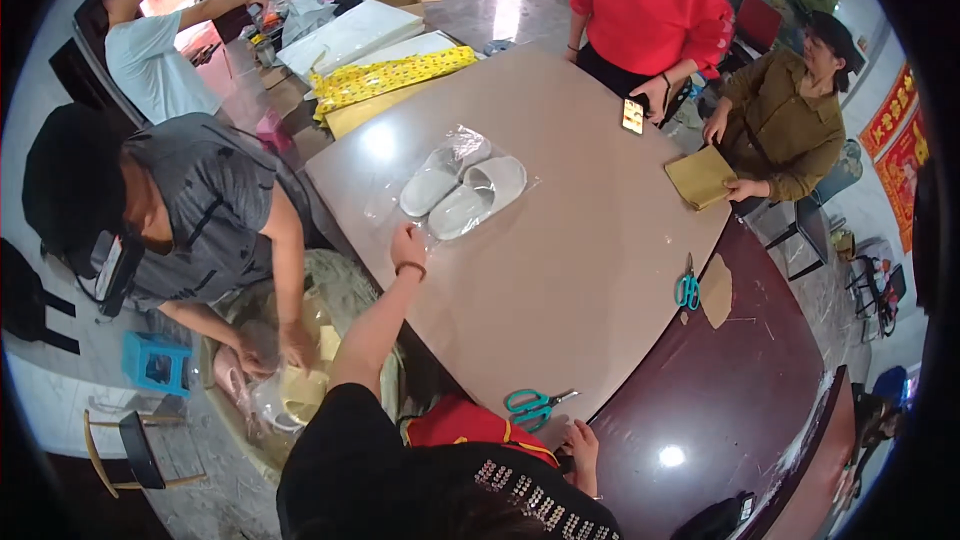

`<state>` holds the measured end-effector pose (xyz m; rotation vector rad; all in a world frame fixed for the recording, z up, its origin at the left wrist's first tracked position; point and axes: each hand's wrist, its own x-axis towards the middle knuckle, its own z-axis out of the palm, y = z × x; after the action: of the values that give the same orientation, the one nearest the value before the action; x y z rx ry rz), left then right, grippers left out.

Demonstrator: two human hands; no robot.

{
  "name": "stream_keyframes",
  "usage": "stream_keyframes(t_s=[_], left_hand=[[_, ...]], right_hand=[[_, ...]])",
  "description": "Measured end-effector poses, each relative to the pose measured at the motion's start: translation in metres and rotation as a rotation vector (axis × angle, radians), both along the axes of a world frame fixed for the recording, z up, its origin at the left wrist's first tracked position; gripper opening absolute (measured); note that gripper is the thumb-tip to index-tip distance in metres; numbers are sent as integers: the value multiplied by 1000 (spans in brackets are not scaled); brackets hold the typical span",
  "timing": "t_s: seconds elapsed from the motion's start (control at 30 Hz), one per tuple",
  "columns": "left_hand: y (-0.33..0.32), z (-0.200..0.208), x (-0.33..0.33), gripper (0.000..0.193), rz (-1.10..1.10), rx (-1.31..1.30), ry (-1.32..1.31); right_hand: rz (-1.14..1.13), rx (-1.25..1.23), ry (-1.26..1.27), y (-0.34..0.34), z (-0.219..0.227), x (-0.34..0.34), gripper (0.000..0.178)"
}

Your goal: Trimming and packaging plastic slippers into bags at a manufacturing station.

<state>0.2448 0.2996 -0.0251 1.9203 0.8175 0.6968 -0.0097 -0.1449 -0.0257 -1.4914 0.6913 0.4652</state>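
A pair of white slippers (494,197) lies inside a clear plastic bag (466,143) on the brown-covered table. My left hand (407,244) reaches to the bag's near edge, its fingers closed at the plastic beside the slippers. A reddish bracelet circles that wrist. My right hand (582,446) rests at the table's near edge, close to my body, its fingers loosely bent and a little apart, with nothing plainly in them. Just left of it lies a pair of teal-handled scissors (532,406), blades toward the right.
A second pair of scissors (688,286) lies near the table's right edge. At left, a person in grey handles yellow slippers (304,392) in a large sack (350,282). A person in olive holds a brown packet (701,179); one in red holds a phone (633,116). Yellow patterned cloth (390,77) lies beyond.
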Motion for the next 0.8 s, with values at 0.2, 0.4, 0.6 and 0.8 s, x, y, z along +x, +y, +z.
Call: stream_keyframes(t_s=[0.2, 0.4, 0.6, 0.8], left_hand=[[-6, -24, 76, 46, -356, 548, 340], [-24, -35, 133, 51, -469, 313, 404], [-50, -29, 163, 36, -258, 553, 553], [-79, -47, 169, 21, -435, 559, 544]], right_hand=[[-38, -22, 21, -6, 12, 14, 37], [-32, -114, 6, -29, 4, 22, 35], [-100, -141, 73, -46, -5, 19, 34], [-106, -101, 2, -44, -3, 54, 35]])
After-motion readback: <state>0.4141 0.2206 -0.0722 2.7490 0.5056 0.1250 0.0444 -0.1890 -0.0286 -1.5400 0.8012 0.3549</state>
